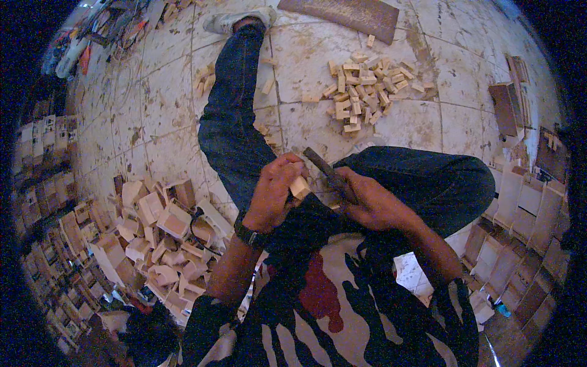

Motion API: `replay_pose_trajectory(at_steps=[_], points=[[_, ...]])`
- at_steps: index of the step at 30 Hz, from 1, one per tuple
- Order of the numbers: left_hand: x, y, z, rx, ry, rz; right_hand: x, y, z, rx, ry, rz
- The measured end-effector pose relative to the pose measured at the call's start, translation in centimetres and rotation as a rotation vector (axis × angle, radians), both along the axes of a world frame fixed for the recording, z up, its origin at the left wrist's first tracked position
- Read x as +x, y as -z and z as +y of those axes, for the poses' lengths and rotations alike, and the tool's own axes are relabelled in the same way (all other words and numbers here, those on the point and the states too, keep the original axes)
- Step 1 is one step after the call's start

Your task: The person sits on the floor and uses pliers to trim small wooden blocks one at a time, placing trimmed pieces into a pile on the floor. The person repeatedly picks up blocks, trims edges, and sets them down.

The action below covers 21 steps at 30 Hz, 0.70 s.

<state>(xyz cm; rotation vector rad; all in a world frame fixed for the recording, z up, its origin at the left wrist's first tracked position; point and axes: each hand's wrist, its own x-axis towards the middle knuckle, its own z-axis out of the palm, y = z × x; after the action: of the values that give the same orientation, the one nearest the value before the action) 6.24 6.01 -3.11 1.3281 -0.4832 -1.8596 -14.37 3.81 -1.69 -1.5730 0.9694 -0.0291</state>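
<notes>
My left hand (276, 191) is closed around a small pale wooden block (299, 188), whose end sticks out past the fingers. In my right hand (378, 200) is a dark, flat bar that looks like a file (322, 164); its far end points up and left, close to the block but apart from it. Both hands are above my lap, between my bent right leg and my outstretched left leg. Beyond them on the tiled floor lies a loose pile of small notched wooden blocks (365, 85).
A heap of larger cut wood pieces (168, 229) lies to my left, beside stacked wooden parts (49, 137). More wooden pieces (523, 199) stand at the right. A brown board (348, 17) rests at the far side. Tools and cables (82, 52) clutter the far left.
</notes>
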Motion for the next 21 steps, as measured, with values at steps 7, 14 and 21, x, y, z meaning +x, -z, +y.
replay_pose_trajectory(at_steps=[7, 14, 21], points=[[0.4, 0.7, -0.2, -0.160, 0.065, -0.113, -1.0, 0.0, -0.4, 0.189, 0.039, -0.082], [1.5, 1.1, -0.6, -0.237, 0.175, -0.218, -0.9, 0.5, -0.5, -0.004, -0.030, -0.220], [1.2, 0.7, -0.6, -0.345, 0.205, -0.410, -1.1, 0.8, -0.6, 0.139, -0.001, -0.168]])
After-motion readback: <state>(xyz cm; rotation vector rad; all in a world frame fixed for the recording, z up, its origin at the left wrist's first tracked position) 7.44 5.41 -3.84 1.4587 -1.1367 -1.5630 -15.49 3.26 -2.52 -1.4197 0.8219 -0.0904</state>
